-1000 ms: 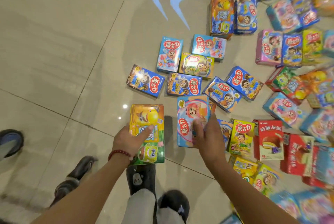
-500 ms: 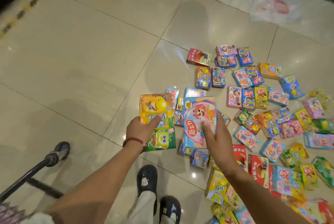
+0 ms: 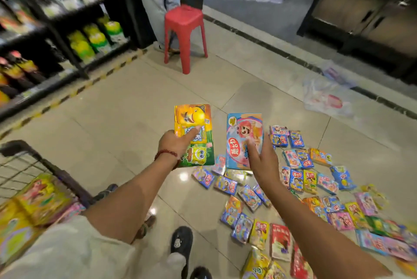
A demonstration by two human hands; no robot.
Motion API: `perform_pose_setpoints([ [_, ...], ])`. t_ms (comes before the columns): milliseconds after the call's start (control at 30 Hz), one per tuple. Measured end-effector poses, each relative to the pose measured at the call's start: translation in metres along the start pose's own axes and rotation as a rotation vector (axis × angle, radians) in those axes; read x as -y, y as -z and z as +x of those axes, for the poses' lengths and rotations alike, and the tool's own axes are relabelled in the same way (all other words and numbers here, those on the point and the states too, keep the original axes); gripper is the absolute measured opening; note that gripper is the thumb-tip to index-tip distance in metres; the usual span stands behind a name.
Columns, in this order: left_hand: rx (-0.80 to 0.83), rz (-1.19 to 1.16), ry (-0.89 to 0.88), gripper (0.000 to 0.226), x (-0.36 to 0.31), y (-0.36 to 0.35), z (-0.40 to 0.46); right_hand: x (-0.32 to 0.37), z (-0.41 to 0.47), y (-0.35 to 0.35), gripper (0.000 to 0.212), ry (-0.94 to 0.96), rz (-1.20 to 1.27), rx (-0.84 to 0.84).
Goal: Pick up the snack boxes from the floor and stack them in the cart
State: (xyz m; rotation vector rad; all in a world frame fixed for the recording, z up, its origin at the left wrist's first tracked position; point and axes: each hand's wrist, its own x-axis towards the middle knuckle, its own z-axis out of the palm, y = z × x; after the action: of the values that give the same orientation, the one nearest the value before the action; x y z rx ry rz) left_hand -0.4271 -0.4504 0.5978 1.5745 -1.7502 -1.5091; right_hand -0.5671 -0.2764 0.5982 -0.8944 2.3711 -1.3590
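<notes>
Head view looks down over both outstretched arms to a pale tiled floor (image 3: 112, 125). Bare tile runs ahead and to the left of the hands, up to a yellow-and-black striped strip (image 3: 74, 91) along the foot of dark shelving (image 3: 56, 37) on the left. A red plastic stool (image 3: 184, 30) stands farther ahead, with someone's legs just behind it. A dark border line (image 3: 282, 53) crosses the floor on the right, and a crumpled plastic bag (image 3: 325, 96) lies near it.

The left hand (image 3: 173, 144) grips a tall yellow-and-green snack box (image 3: 195, 121), thumb laid across its front; it shows a yellow round face above and a square yellow cartoon figure below. The right hand (image 3: 262, 161) holds a blue-and-pink snack box (image 3: 243, 134), fingers spread on its face, which carries a red oval logo and a pink-haired cartoon character. Both boxes are up off the floor, side by side and apart.

Scattered snack boxes (image 3: 297, 179), mostly blue, pink, yellow and red, cover the tiles on the right, below and beyond the right arm. At the lower left stands the wire cart (image 3: 27, 161), with yellow boxes (image 3: 33, 202) already inside, blurred.
</notes>
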Motion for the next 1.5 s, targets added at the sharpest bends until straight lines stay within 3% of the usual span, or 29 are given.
perform_pose_setpoints([
  [267, -0.218, -0.157, -0.031, 0.035, -0.028, 0.111, -0.055, 0.107, -0.001, -0.018, 0.045, 0.139, 0.066, 0.102],
  [400, -0.321, -0.165, -0.023, 0.038, -0.012, 0.167, -0.079, 0.149, -0.014, -0.054, 0.021, 0.204, 0.165, 0.241],
  [667, -0.533, -0.164, 0.147, 0.072, 0.069, 0.288, -0.138, 0.217, -0.081, -0.153, 0.023, 0.295, 0.25, 0.503],
  [867, -0.718, -0.265, 0.307, 0.057, 0.153, 0.373, -0.178, 0.256, -0.148, -0.24, 0.019, 0.33, 0.216, 0.634],
  [1000, -0.683, -0.304, 0.382, 0.059, 0.198, 0.412, -0.199, 0.265, -0.19, -0.288, 0.018, 0.335, 0.158, 0.724],
  [1100, -0.653, -0.293, 0.429, 0.076, 0.227, 0.436, -0.204, 0.266, -0.214, -0.32, 0.024, 0.317, 0.092, 0.733],
  [1233, -0.606, -0.273, 0.436, 0.05, 0.259, 0.461, -0.199, 0.258, -0.231, -0.351, 0.026, 0.248, 0.054, 0.752],
  [1333, -0.571, -0.279, 0.513, 0.07, 0.284, 0.463, -0.19, 0.247, -0.24, -0.36, 0.024, 0.158, 0.004, 0.774],
  [1433, -0.492, -0.246, 0.616, 0.07, 0.299, 0.448, -0.173, 0.226, -0.243, -0.369, 0.029, 0.131, -0.075, 0.817],
  [1500, -0.426, -0.206, 0.66, 0.082, 0.31, 0.43, -0.158, 0.205, -0.242, -0.375, 0.026, 0.119, -0.127, 0.835],
])
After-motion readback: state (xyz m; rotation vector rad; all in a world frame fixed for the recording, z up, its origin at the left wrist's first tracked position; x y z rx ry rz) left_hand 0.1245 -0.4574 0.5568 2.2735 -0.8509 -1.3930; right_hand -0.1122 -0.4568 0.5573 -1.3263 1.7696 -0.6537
